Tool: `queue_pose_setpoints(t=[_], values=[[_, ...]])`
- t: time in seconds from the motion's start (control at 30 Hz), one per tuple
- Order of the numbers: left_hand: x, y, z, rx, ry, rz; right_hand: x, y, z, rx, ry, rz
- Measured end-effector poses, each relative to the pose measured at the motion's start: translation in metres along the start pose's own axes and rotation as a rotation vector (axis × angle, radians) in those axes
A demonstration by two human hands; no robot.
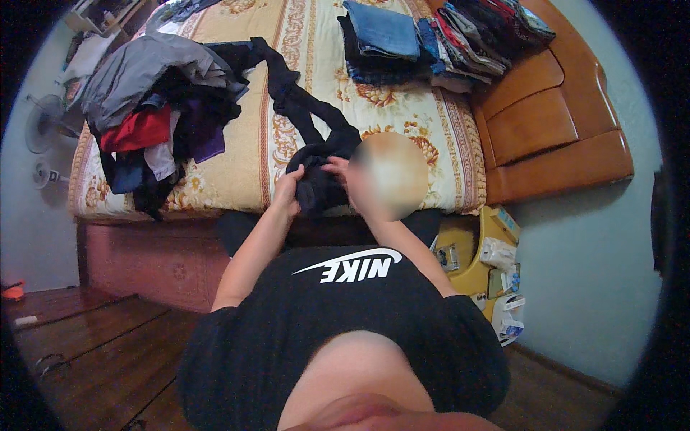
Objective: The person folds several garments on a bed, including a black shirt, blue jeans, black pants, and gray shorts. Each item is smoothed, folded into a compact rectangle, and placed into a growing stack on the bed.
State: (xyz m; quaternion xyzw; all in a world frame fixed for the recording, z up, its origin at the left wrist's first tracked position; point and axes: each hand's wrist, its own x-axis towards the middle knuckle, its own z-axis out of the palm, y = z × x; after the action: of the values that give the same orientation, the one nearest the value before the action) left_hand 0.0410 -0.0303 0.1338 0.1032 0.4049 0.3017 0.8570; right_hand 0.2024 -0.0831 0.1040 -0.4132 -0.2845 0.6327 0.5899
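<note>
Black leggings (310, 115) lie stretched over the near edge of the bed, their two long, narrow legs running away to the far left. My left hand (287, 189) grips the left side of the bunched waist end, thumb on top. At the right side of that end, the fingers of my right hand (338, 169) curl onto the dark cloth. A round blurred patch hides the rest of my right hand and some of the bedspread beside it.
A loose heap of clothes (162, 93) covers the bed's left side. Folded jeans (381, 30) and a row of folded clothes (471, 43) sit at the far right by the wooden headboard (553, 108). A yellow bedside stand (463, 241) holds small items; fans (50, 118) stand left.
</note>
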Motion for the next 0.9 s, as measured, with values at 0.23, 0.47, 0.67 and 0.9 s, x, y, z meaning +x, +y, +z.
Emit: queue_pose_setpoints(t=[0.23,0.47,0.67,0.9], values=[[-0.033,0.012,0.070,-0.041,-0.526,-0.404,0.019,0.010,-0.033,0.224,-0.130,-0.050],[-0.065,0.029,0.101,0.351,-0.484,-0.139,0.080,-0.020,-0.031,0.511,-0.323,-0.389],[-0.043,0.111,0.080,0.423,-0.715,0.383,0.027,-0.158,-0.062,0.522,0.253,-0.442],[0.052,0.146,0.018,0.314,-0.336,0.056,0.024,-0.095,-0.055,-0.339,0.983,-0.544]])
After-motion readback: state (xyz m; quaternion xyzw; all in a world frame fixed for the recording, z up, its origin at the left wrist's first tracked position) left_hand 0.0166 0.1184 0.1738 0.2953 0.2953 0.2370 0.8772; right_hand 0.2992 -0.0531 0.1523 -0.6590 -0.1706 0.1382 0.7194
